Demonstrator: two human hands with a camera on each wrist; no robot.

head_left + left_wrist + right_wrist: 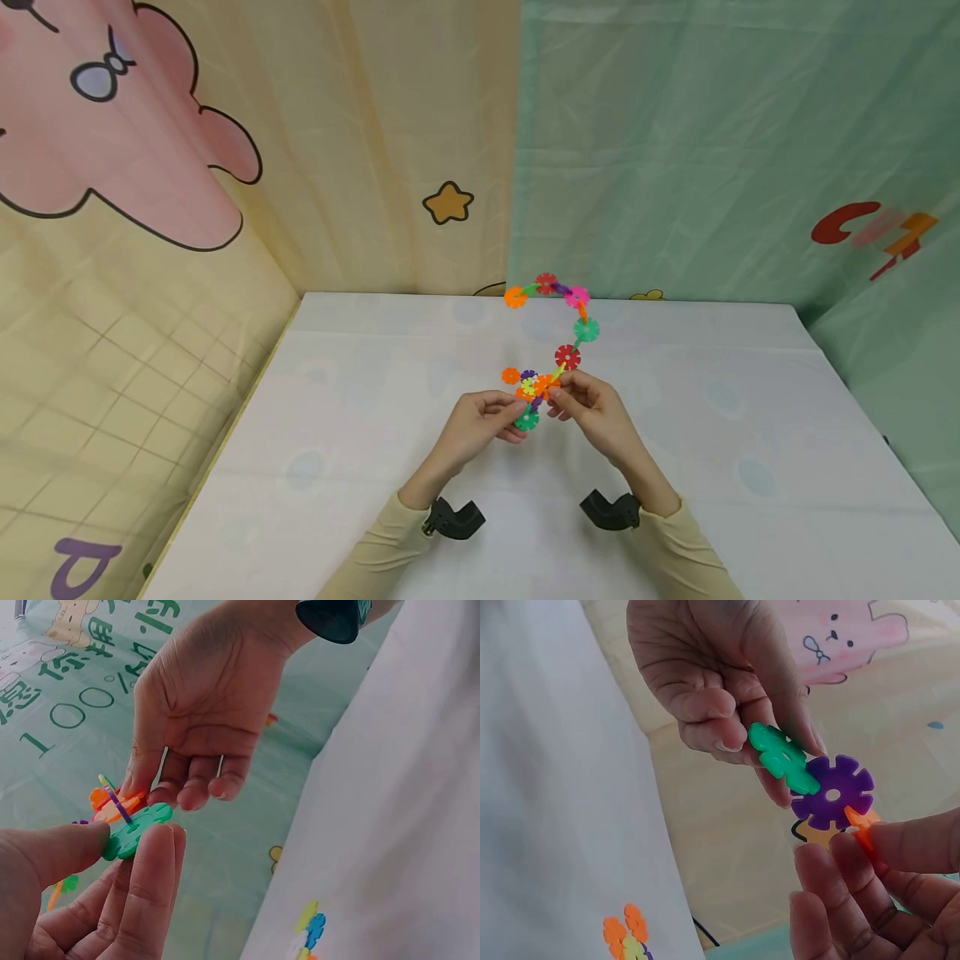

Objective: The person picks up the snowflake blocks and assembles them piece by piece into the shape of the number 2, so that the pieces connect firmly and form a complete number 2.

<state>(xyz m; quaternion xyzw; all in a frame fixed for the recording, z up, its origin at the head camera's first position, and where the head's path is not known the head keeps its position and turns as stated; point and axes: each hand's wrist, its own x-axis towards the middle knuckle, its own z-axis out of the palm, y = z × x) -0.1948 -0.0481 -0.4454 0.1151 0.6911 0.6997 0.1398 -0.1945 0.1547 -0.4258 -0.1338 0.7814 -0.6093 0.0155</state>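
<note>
A chain of notched plastic snowflake discs in several colours curves up from between both hands; a red disc (567, 357) and a green disc (587, 329) are part of it. My left hand (483, 417) pinches the green end disc (139, 832) between thumb and fingers. An orange disc (864, 825) is held between the thumb and fingertips of my right hand (600, 412). Slotted between these two is a purple disc (832, 793). Behind the fingers in the head view sits a small cluster of orange, yellow and purple discs (511, 376).
A white cloth covers the table (360, 467). Printed curtains (675, 150) hang along its back edge and sides. Each wrist wears a black camera mount (457, 518). Low in the left wrist view, a few yellow and blue discs (315, 930) show against the white cloth.
</note>
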